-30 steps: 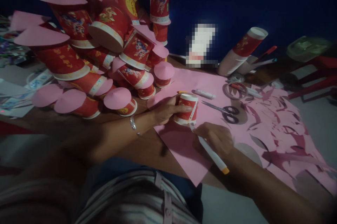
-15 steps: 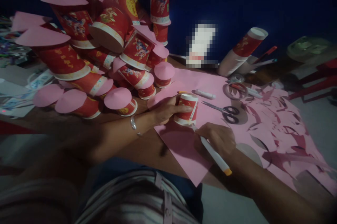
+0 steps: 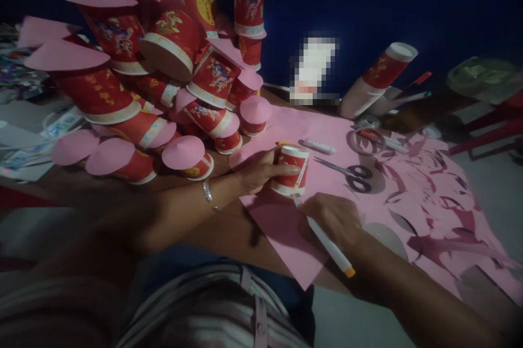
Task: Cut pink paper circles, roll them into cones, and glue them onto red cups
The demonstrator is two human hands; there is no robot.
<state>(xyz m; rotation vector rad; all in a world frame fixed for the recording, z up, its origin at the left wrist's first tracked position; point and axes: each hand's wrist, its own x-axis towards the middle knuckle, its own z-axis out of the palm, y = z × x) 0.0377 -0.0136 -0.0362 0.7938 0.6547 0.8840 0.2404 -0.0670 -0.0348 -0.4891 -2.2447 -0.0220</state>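
Observation:
A red paper cup (image 3: 290, 169) with a white rim and gold print is upside down, with its white base upward. My left hand (image 3: 261, 171) is closed around its left side, thumb across the front. Between the fingers of my right hand (image 3: 333, 217) is a white marker pen (image 3: 330, 244) with a yellow-orange end. Its tip is at the cup's lower white rim; whether it touches I cannot tell. Below both hands lies pink paper (image 3: 281, 233). Scissors (image 3: 351, 174) rest right of the cup, handles away from it, and a white capped tube (image 3: 318, 146) lies behind.
Several red cups with pink cone tops (image 3: 183, 153) are piled on the left. Pink paper scraps (image 3: 441, 201) cover the right side, near a tape roll (image 3: 366, 141). A leaning stack of paper cups (image 3: 378, 81) stands at the back right.
My right hand and the marker pen have shifted slightly left and down, the tip moving along the cup's lower rim. My left hand keeps its hold on the cup.

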